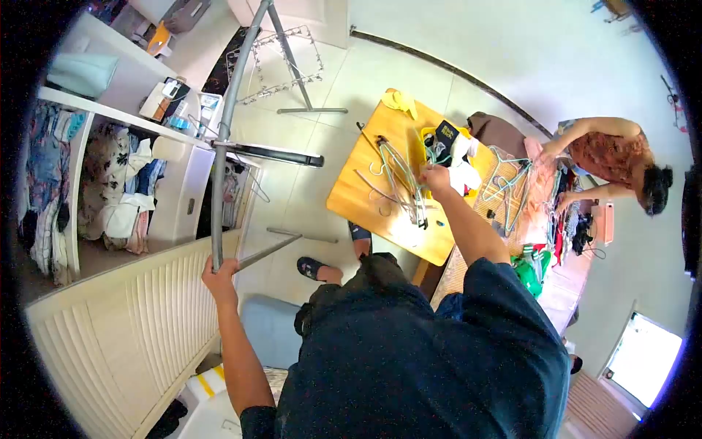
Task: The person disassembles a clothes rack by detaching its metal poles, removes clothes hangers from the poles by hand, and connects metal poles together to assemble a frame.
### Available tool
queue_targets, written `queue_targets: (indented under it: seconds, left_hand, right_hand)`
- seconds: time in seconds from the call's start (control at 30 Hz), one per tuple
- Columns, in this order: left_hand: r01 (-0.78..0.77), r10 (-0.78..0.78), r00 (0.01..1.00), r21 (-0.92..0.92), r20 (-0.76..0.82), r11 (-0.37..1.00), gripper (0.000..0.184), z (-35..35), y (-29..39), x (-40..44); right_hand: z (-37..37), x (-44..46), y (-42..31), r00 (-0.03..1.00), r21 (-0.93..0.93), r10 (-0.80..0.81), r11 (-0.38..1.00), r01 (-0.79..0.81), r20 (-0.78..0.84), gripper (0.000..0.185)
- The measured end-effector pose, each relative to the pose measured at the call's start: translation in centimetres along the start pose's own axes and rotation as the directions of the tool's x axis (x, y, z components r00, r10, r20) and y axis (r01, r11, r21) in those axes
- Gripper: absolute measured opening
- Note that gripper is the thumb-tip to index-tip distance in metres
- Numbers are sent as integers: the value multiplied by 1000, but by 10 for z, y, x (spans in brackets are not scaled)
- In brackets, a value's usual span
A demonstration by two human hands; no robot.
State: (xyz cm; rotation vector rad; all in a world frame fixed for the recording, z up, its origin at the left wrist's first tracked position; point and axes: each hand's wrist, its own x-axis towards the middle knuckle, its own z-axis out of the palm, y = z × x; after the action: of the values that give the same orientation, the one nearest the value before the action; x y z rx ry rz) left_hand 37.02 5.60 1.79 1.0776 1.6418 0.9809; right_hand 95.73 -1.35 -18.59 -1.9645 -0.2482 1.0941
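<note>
My left hand [220,276] is wrapped round the lower end of a grey metal pole [217,197], part of a standing drying rack. Over the wooden table [355,172], my right hand [435,178] is closed at the edge of a bunch of clothes hangers [401,179]; it appears to grip one, though the fingers partly hide it. A yellow basket [423,139] with dark and white clothes stands just beyond that hand. Yellow cloth [399,102] lies at the table's far corner.
Another person [610,150] at the right handles pink clothing [540,201] beside more hangers [506,183]. A clip hanger [281,64] hangs on the rack. Open wardrobe shelves [80,101] with clothes stand left, above a louvred door [135,322]. A blue-grey stool [270,329] is near my legs.
</note>
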Motion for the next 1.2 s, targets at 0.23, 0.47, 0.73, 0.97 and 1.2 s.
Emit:
queue_targets:
  seconds: [0.23,0.47,0.73,0.97,1.2]
  left_hand:
    - [-22,21,1000,31,13,999,6,1,6,-2]
    - [-59,57,998,70,31,996,8,0,1,1]
    - [-2,2,1000,149,-2,989,11,-5,1,5]
    - [0,0,1000,-14,-25,1000,7,-5,-17,11]
    - [0,3,999,48,-45,999,15,7,-3,3]
  right_hand:
    - [-26,32,29,996,-176,-28,984,12,-88,27]
    - [-44,38,42,944,-513,-257,850,118,-208,41]
    - [-58,14,46,875,-440,-322,886,144,-362,39]
    - [75,-75,-59,757,-178,-631,736,653,169,21]
    - [268,-159,-199,207,-64,-858,201,977,469,44]
